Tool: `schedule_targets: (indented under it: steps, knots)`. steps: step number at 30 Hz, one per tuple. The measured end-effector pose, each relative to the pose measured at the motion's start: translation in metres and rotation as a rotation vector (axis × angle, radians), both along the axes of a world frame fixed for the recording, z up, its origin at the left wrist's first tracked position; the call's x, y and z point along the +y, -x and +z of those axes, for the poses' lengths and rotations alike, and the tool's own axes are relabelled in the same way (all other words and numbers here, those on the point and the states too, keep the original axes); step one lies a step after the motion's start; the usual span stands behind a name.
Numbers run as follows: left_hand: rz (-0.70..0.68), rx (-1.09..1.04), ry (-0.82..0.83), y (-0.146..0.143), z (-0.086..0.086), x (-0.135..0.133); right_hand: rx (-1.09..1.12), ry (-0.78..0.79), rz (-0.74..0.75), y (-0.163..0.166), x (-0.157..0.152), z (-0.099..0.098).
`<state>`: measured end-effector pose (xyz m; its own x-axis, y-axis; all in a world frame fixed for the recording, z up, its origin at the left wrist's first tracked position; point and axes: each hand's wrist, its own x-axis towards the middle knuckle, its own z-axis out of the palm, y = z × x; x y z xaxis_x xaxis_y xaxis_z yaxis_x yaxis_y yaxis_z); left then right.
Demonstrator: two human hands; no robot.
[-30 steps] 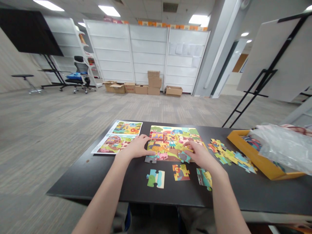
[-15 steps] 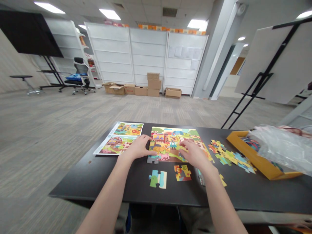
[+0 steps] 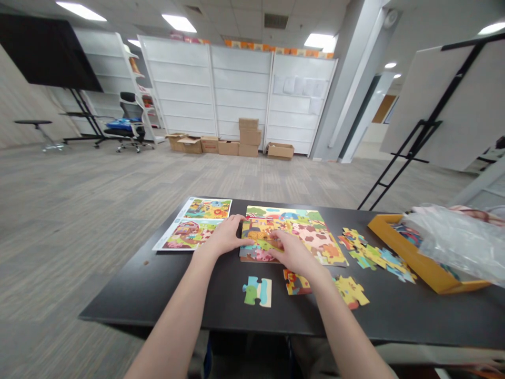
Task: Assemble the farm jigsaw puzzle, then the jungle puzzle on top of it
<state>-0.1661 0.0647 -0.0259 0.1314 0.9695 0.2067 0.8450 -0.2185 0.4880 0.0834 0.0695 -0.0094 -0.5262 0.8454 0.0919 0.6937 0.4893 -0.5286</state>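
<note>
A colourful, partly assembled jigsaw puzzle lies on the black table. My left hand rests flat at the puzzle's left edge, fingers stretched out on it. My right hand lies palm down on the puzzle's lower left part, fingers spread and pressing on the pieces. Three loose pieces lie near the front edge: a blue-green piece, a red-yellow piece partly under my right wrist, and a yellow piece.
A printed reference sheet lies left of the puzzle. A heap of loose pieces sits right of it, beside a yellow box lid with a plastic bag. An easel stands behind the table.
My right hand slid left across the puzzle, from its lower right to its lower left. The left hand stayed at the left edge. The yellow loose piece is now uncovered.
</note>
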Motion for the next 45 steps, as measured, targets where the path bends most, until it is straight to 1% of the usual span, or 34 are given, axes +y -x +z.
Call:
schedule_targets:
  steps: [3,6,14,21,31,38,45]
  knots:
    - [0.001,-0.019,-0.018,0.001,-0.003,0.003,0.069,0.034,0.030,-0.001,0.002,-0.004]
    - [0.010,-0.047,-0.027,0.002,-0.007,0.005,0.099,0.032,0.042,0.000,0.001,-0.007]
    - [0.015,-0.120,-0.018,0.003,-0.018,0.012,0.119,0.054,0.093,-0.001,-0.001,-0.010]
    - [-0.005,-0.100,-0.041,0.002,-0.014,0.021,0.049,0.025,0.113,-0.001,-0.003,-0.008]
    - [-0.024,-0.049,-0.031,0.007,-0.016,0.035,0.073,0.053,0.091,-0.005,-0.014,-0.003]
    - [-0.002,-0.008,-0.021,0.007,-0.013,0.039,0.071,0.047,0.108,-0.007,-0.017,0.003]
    - [-0.025,0.033,-0.005,0.008,-0.012,0.040,0.054,0.063,0.097,-0.006,-0.019,0.009]
